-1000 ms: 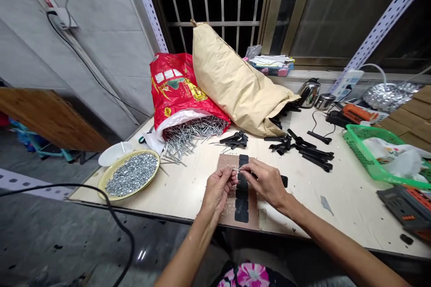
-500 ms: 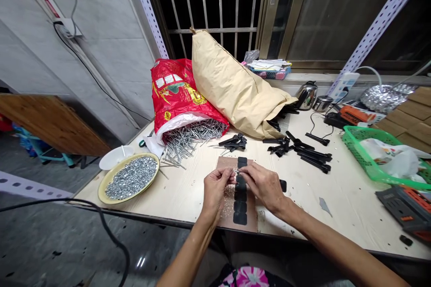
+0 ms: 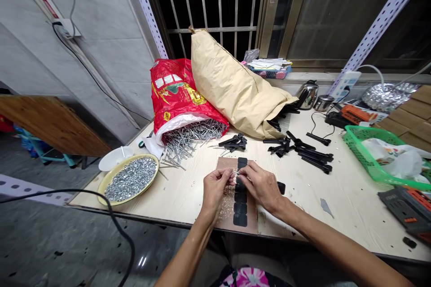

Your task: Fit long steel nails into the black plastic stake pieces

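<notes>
In the head view, the left hand [image 3: 214,189] and the right hand [image 3: 261,183] meet with fingertips just short of each other, a thin metal piece [image 3: 236,172] bridging the small gap. The left thumb and forefinger are pinched narrow on one end of it; the right fingertips are drawn together at the other end. The piece lies crosswise, level with both sets of fingertips; its exact shape is too small to tell.

Beneath the fingers is a brown board [image 3: 229,223], with a column of black pads [image 3: 240,208] running from just beyond the fingertips back toward the wearer's body. Pale specks are scattered on the board close to the left fingers. A black piece [image 3: 282,188] lies just right of the right hand.

Ahead of the fingers is a small heap of black handles [image 3: 233,141]; farther off and to the left, a red sack [image 3: 178,87] spills metal pins [image 3: 182,141]. A paper sack [image 3: 232,83] leans behind the heap. Well left of the left fingers stands a yellow bowl [image 3: 155,181] of small metal bits; well right of the right fingers, a green basket [image 3: 362,159].
</notes>
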`<action>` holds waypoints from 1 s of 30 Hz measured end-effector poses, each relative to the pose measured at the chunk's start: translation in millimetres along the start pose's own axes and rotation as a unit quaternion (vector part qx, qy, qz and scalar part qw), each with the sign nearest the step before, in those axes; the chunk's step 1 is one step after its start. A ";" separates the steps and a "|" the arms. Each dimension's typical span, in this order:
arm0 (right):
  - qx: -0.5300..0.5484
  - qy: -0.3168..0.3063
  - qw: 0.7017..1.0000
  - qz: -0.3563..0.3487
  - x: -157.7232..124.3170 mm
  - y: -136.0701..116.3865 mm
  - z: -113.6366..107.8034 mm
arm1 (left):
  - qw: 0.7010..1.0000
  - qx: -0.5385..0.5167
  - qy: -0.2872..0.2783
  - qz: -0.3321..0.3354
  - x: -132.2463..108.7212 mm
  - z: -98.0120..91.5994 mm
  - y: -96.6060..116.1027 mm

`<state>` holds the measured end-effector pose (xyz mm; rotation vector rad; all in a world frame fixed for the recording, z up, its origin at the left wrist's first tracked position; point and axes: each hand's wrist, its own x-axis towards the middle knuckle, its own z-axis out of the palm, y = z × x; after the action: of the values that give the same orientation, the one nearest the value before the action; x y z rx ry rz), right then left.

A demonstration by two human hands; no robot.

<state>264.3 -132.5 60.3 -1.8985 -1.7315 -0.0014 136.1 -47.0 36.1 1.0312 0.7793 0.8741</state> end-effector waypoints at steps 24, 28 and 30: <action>0.078 -0.008 0.997 -0.012 -1.5 7.7 11.6 | 0.999 0.009 -0.020 -0.034 0.4 -6.4 2.6; 0.128 -0.004 0.992 0.006 2.3 7.0 9.9 | 0.998 -0.004 -0.021 -0.052 0.1 -6.7 1.6; 0.185 -0.014 0.982 0.041 3.9 6.4 10.3 | 0.998 -0.002 -0.020 -0.054 0.8 -6.7 1.5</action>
<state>267.1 -124.8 50.5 -1.6967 -1.5431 0.3570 130.3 -43.3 35.2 0.9914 0.7918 0.7611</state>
